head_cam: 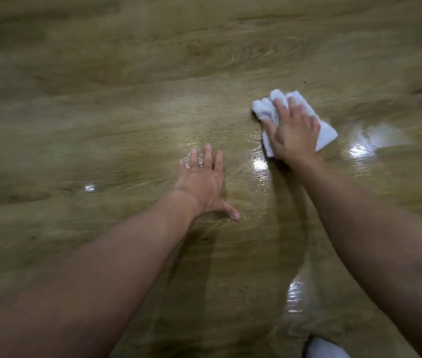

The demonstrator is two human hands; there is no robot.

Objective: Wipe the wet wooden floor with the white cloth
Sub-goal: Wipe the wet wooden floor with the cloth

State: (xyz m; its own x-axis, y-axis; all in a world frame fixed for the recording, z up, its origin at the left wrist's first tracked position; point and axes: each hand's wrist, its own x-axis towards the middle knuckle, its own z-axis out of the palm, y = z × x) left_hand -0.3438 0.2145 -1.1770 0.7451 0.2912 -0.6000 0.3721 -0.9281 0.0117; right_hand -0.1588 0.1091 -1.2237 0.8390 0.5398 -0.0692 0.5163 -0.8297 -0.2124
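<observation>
Water glints on the light brown wood-grain floor (101,130) around both our hands. It is brightest in a wet patch (370,140) just to the right of our right hand (294,133) and in a shining streak (294,295) well back from it, close to our own body.

Our right hand lies flat with its fingers straight and spread, pressing on the crumpled white cloth (327,133) rather than gripping it. The cloth sits under and ahead of that hand. Its bunched folds stick out past the fingertips and on the thumb side, and a flatter corner shows beyond the little-finger side, near the wet patch.

Our left hand (203,180) is planted palm down on the bare floor, fingers straight and close together, thumb splayed out to the right, holding nothing. The two hands are apart, with a glossy strip of floor between them.

Ahead of both hands, and out to the left of the left hand, the boards run open to the frame's edges, blurred. Beside the right forearm, at the bottom edge, a white rounded shape (323,348) pokes in; we cannot tell what it is.
</observation>
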